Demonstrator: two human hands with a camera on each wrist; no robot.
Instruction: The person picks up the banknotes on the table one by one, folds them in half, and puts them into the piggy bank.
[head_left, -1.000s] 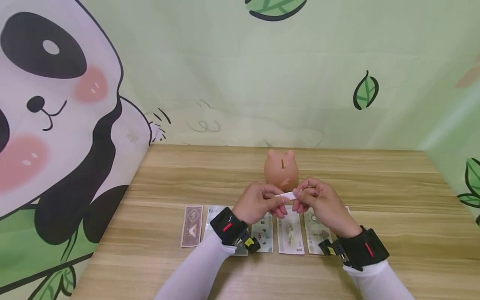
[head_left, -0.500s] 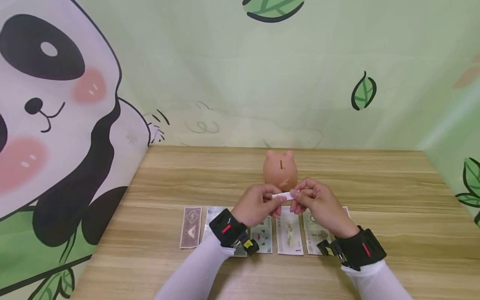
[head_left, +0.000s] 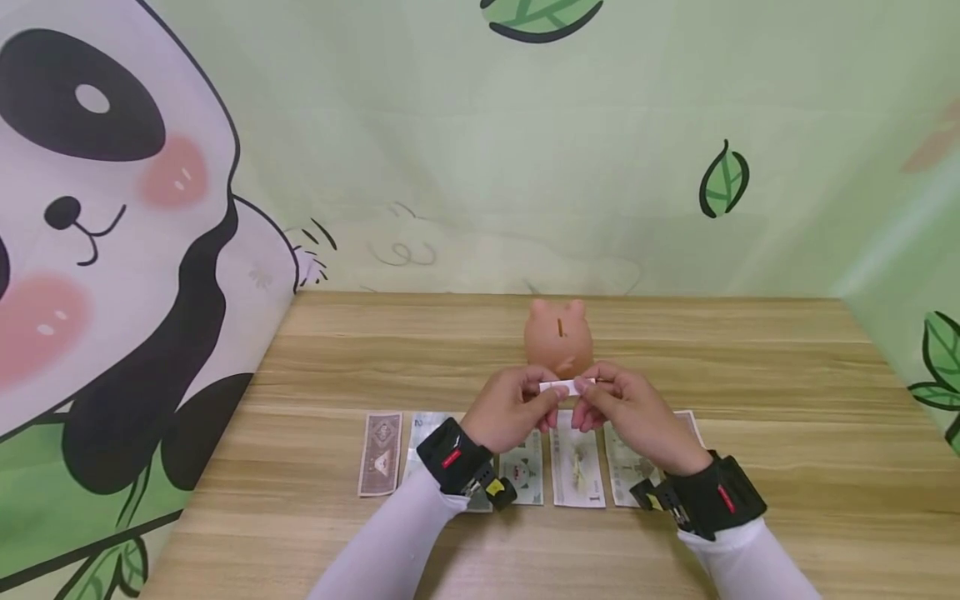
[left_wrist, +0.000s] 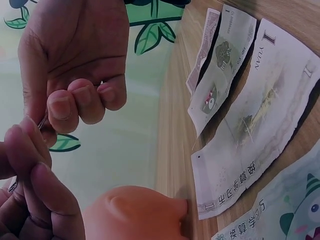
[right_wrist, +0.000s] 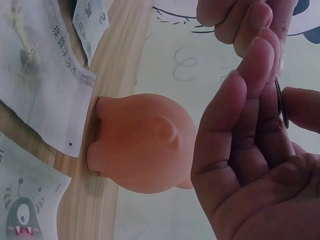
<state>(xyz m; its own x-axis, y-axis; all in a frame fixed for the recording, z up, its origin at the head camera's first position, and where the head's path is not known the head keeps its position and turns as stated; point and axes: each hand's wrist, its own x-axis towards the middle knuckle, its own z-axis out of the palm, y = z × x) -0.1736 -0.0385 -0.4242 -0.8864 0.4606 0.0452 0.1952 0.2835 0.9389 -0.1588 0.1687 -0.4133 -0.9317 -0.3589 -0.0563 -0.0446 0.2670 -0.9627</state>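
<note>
Between my two hands is a narrow white strip of folded paper (head_left: 569, 387), lifted above the table in front of the piggy bank. My left hand (head_left: 510, 410) pinches one end with thumb and fingertips, and my right hand (head_left: 636, 417) pinches the other end. In the right wrist view the strip (right_wrist: 281, 100) appears edge-on as a thin dark line by the right fingers. An orange-pink piggy bank (head_left: 558, 337) stands just beyond the hands, its coin slot facing up. Below them lies a row of play banknotes, among them a 1 yuan note (head_left: 578, 458).
A purple-brown note (head_left: 380, 454) marks the row's left end, beside a bluish note (head_left: 426, 440). A note with a monster picture (head_left: 522, 475) and another note (head_left: 626, 467) lie partly under the arms. Behind the wooden table (head_left: 765, 358) hangs a panda-print backdrop (head_left: 450, 167).
Both hands keep hold of the paper strip and stay almost in place. The right hand's fingers have shifted slightly along the strip, and the whole view has drifted a little.
</note>
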